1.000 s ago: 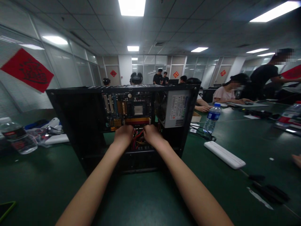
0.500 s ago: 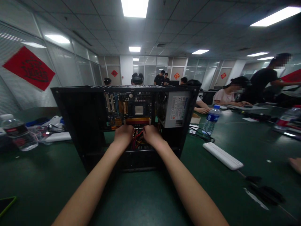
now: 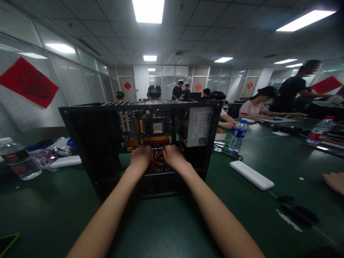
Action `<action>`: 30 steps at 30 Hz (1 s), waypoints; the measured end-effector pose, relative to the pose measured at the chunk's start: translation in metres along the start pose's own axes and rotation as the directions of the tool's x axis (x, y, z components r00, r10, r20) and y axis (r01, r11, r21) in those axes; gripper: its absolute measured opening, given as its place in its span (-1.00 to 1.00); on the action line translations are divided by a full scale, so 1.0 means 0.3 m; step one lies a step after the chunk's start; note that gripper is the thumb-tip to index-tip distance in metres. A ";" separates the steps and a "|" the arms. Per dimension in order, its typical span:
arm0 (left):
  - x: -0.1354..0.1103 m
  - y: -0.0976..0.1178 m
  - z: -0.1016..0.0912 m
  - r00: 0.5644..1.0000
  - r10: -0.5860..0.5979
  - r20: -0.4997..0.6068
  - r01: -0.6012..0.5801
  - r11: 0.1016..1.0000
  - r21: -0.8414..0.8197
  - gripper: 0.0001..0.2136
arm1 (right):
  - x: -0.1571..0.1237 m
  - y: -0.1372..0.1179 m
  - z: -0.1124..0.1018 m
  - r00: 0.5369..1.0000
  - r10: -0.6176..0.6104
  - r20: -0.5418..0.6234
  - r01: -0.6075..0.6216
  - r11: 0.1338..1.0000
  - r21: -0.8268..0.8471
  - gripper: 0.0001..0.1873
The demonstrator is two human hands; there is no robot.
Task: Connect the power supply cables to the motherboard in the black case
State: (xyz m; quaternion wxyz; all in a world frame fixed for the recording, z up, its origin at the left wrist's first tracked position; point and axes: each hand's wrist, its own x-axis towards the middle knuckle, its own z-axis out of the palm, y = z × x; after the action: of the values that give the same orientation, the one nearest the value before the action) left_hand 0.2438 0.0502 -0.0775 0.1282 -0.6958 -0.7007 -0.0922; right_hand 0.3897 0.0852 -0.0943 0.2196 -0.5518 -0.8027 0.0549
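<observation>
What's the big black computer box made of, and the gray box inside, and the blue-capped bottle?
Black computer box: probably painted metal, dark with small screw-like spots at its corners.
Gray box: likely metal, flat-sided and plain gray around its printed label.
Blue-capped bottle: looks like clear, shiny plastic, since it's see-through below the label.

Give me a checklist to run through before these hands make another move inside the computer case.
1. Case standing on the table, open side toward the person: ok.
2. Left hand and right hand both reaching into the lower middle of the case: ok.
3. Grip visible: not ok; the fingers' ends are hidden, so what each hand holds cannot be told.
4. Wires clear of the working spot: not ok; they lie bunched between the hands.
5. Power supply screwed tight: cannot tell; no fasteners can be made out.
6. Blue-capped bottle upright, outside the case: ok.
</observation>
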 end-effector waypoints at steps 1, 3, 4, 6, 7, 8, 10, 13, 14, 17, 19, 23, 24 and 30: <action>0.001 -0.002 0.001 1.000 0.005 0.006 -0.005 1.000 -0.005 -0.63 | 0.000 0.000 0.002 1.000 -0.003 -0.004 0.003 1.000 0.004 -0.69; 0.003 -0.007 0.002 1.000 0.017 0.025 -0.017 1.000 -0.017 -0.64 | 0.002 0.002 0.007 1.000 -0.005 -0.013 0.005 1.000 0.014 -0.70; 0.004 -0.009 0.002 0.999 0.020 0.034 -0.019 1.000 -0.025 -0.64 | 0.004 0.003 0.009 1.000 -0.007 -0.017 0.008 1.000 0.016 -0.70; 0.006 -0.013 0.004 0.999 0.020 0.044 -0.018 0.999 -0.039 -0.63 | 0.007 0.005 0.015 1.000 -0.013 -0.024 0.013 1.000 0.014 -0.70; 0.006 -0.015 0.005 0.999 0.019 0.041 -0.017 0.999 -0.045 -0.63 | 0.008 0.005 0.017 0.999 -0.018 -0.028 0.018 1.000 0.012 -0.70; 0.006 -0.017 0.006 0.999 0.021 0.029 -0.019 0.999 -0.048 -0.62 | 0.008 0.006 0.018 0.999 -0.023 -0.035 0.023 1.000 0.009 -0.71; 0.005 -0.020 0.007 1.000 0.023 -0.007 -0.023 0.999 -0.042 -0.63 | 0.006 0.006 0.018 0.998 -0.028 -0.049 0.029 1.000 0.010 -0.72; 0.002 -0.024 0.003 0.998 0.033 -0.044 -0.034 0.999 -0.031 -0.63 | 0.000 0.006 0.015 0.997 -0.033 -0.067 0.034 0.999 0.024 -0.74; 0.001 -0.024 0.002 0.998 0.040 -0.044 -0.041 0.999 -0.035 -0.63 | -0.002 0.007 0.013 0.997 -0.036 -0.069 0.038 0.999 0.030 -0.74; 0.001 -0.022 -0.004 0.997 0.060 -0.040 -0.061 0.997 -0.036 -0.64 | -0.007 0.009 0.008 0.996 -0.046 -0.072 0.049 0.997 0.051 -0.73; 0.001 -0.018 -0.007 0.998 0.061 -0.034 -0.062 0.998 -0.015 -0.64 | -0.008 0.008 0.005 0.996 -0.046 -0.070 0.051 0.997 0.064 -0.73; 0.003 -0.003 -0.019 0.998 0.068 -0.018 -0.067 0.998 0.009 -0.64 | -0.010 0.001 -0.001 0.997 -0.035 -0.067 0.038 0.998 0.056 -0.73; 0.004 0.002 -0.024 0.998 0.064 -0.009 -0.064 0.998 0.009 -0.64 | -0.010 -0.001 -0.003 0.997 -0.035 -0.066 0.038 0.998 0.052 -0.73; 0.003 0.023 -0.039 0.998 0.053 0.029 -0.054 0.999 0.006 -0.65 | -0.013 -0.005 -0.006 0.997 -0.029 -0.072 0.034 0.997 0.067 -0.73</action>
State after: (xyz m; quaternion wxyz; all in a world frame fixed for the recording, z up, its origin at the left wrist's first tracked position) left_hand 0.2513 0.0474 -0.0664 0.1229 -0.7150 -0.6839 -0.0763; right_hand 0.3904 0.0808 -0.0933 0.2674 -0.5327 -0.8007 0.0594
